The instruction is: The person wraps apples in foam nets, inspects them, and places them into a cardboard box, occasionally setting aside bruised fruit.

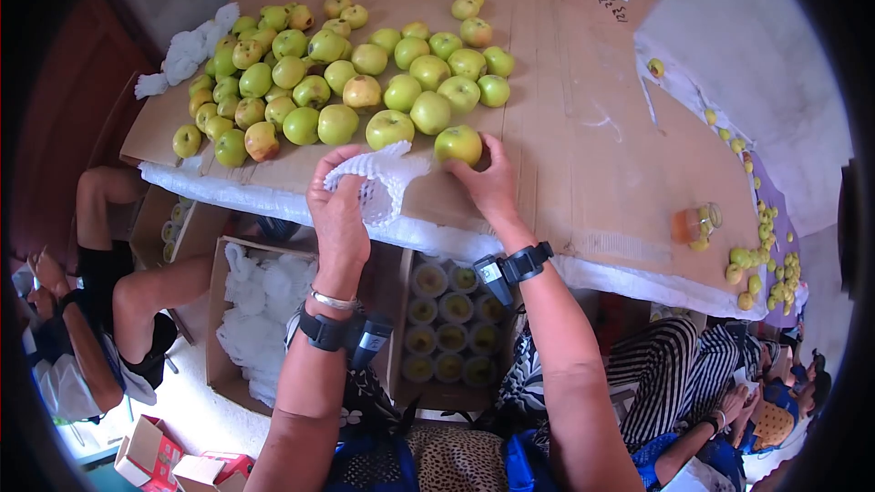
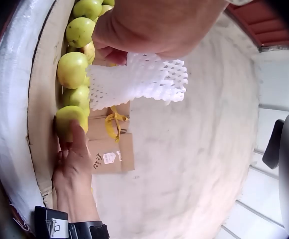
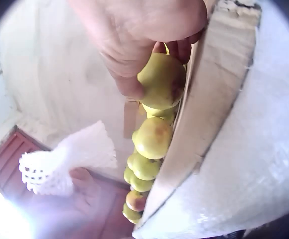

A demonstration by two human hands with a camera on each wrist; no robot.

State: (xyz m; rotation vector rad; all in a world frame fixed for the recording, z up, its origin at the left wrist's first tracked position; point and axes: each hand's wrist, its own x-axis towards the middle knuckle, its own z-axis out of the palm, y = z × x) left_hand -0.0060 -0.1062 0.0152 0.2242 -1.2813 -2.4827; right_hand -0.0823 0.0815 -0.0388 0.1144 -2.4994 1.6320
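Observation:
In the head view my left hand [image 1: 339, 210] holds a white foam fruit net [image 1: 387, 187], its mesh spread into a loose tube. The same foam net [image 2: 139, 82] hangs from the left fingers in the left wrist view. My right hand [image 1: 497, 187] has its thumb and fingers round a yellow-green apple [image 1: 458, 146] at the near edge of the apple group. From the right wrist view, that apple [image 3: 163, 82] sits between thumb and fingers, low over the cardboard. Many more green apples [image 1: 430, 113] lie just beyond both hands, some with brown or reddish patches.
Cardboard [image 1: 583, 155] covers the table. A foam net pile [image 1: 187, 50] lies back left, a jar of amber liquid [image 1: 694, 223] right. Below the front edge stand a box of foam nets [image 1: 264, 319] and a box of apples in round cups [image 1: 451, 337]. People sit on both sides.

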